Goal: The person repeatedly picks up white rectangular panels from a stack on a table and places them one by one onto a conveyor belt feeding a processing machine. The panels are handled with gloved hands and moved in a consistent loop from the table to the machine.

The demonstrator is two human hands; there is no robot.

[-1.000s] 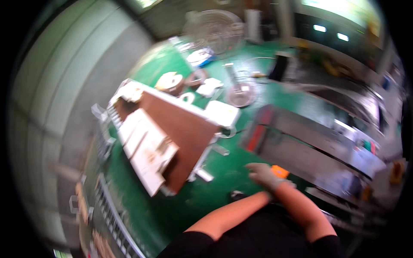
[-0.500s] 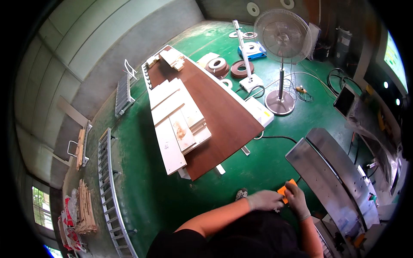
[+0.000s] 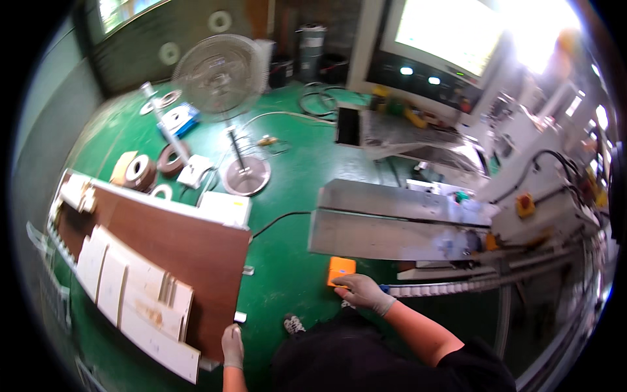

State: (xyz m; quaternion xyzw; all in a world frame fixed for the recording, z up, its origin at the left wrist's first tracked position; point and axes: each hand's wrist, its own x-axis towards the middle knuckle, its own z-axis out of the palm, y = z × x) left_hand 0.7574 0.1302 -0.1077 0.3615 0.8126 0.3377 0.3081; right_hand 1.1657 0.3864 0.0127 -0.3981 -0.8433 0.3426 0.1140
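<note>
My right hand [image 3: 364, 291], in a pale glove, is at the lower edge of a small orange box [image 3: 341, 266], with its fingers bent over it. The box sits just this side of a metal machine table's [image 3: 392, 236] near edge. To the lower left, my left hand [image 3: 233, 346], also gloved, is closed beside the near right corner of a brown-topped table [image 3: 212, 274]. Whatever its fingers might hold is hidden. Pale boards [image 3: 140, 287] lie stacked on the brown top.
A stand fan [image 3: 219, 75] stands on the green floor beyond the table, near rolls of edge banding [image 3: 138, 171]. A black cable [image 3: 281, 219] runs along the floor. On the right is a machine [image 3: 542, 189] with a red knob, below a bright screen [image 3: 450, 29].
My view has swung to the right, bringing the machine and screen further in. My hands, close together at the orange box before, are now apart, the left one lower left by the table.
</note>
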